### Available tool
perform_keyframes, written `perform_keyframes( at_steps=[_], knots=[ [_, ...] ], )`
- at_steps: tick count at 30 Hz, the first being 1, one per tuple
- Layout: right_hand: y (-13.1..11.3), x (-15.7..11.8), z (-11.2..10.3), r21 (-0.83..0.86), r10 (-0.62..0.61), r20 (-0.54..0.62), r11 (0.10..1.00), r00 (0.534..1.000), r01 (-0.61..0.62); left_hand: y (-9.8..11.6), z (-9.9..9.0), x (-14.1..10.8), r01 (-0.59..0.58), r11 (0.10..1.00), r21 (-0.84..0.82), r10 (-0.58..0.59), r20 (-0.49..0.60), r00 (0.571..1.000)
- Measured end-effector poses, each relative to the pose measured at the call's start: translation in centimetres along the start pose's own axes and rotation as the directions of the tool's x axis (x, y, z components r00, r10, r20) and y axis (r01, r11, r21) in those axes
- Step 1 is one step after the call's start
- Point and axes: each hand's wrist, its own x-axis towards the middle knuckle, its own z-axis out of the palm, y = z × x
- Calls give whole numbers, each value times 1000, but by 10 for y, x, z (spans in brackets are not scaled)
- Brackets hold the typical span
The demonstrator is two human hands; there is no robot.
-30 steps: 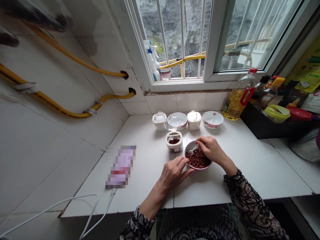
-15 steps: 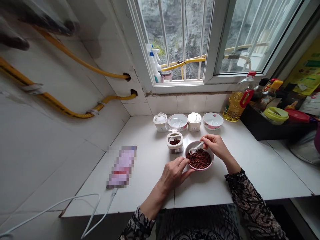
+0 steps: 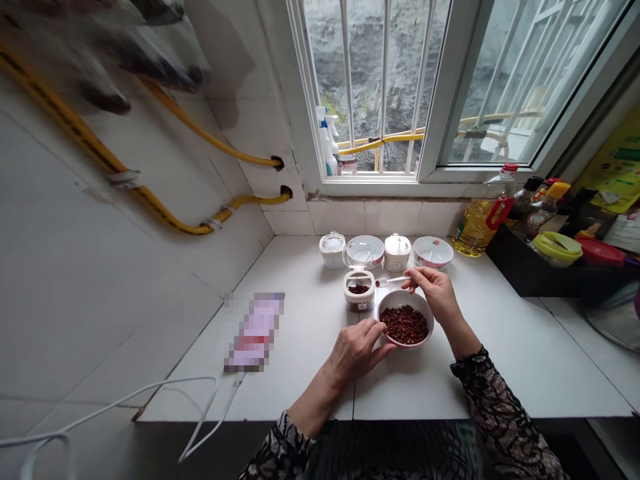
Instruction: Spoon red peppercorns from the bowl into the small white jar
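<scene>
Left hand (image 3: 356,348) gripping bowl (image 3: 405,325) rim; right hand (image 3: 434,291) behind bowl, pinching spoon (image 3: 391,281) over jar (image 3: 359,290).

Head view — down, probably near counter (image 3: 500,347).

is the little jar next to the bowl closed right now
No, the small jar beside the bowl stands open, dark red spice showing inside, while the right hand holds a white spoon near it.

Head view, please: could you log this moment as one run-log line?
left hand: steadies bowl of red spice | right hand: holds small white spoon between bowl and open jar | counter
</scene>
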Motion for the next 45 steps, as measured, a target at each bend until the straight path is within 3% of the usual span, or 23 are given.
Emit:
perform_keyframes(
  at_steps=[3,5,8,10,12,15,19,23,28,32,37,42,45],
  knots=[
    [-2,-3,13,-83,-150,4,985,989,150,0,1,0,-4,1000,-11,4,-14,1000],
    [-1,-6,22,-223,-282,76,930,956,292,0,1,0,0,1000,-12,0,-11,1000],
    [3,-10,29,-424,-446,299,730,844,536,0,2,0,7,1000,-4,-7,-1,1000],
    [4,-12,28,-462,-486,376,639,789,614,0,2,0,13,1000,-2,-13,7,1000],
    [2,-13,23,-464,-483,315,672,817,577,0,1,0,21,1000,-2,-21,16,1000],
    [-1,-14,7,-406,-421,121,805,899,432,1,1,0,17,1000,-4,-17,14,1000],
    [-2,-13,-15,-365,-331,-3,879,944,307,0,0,1,1,1000,-5,-1,-3,1000],
    [2,-10,-22,-471,-309,21,836,951,282,0,-2,2,-21,1000,-7,21,-25,999],
    [7,-9,-16,-612,-337,126,714,933,341,1,-3,2,-24,1000,1,24,-25,999],
    [12,-11,-11,-641,-318,179,680,931,355,1,-3,2,-26,1000,-2,26,-20,999],
    [19,-12,-4,-590,-212,263,737,941,331,0,-2,1,-25,999,19,26,-25,999],
    [20,-10,-4,-429,-82,160,892,984,144,0,-3,1,-28,999,24,29,-27,999],
    [20,-9,-6,-351,-16,106,935,994,52,0,-3,1,-33,999,16,34,-36,999]
  ],
)
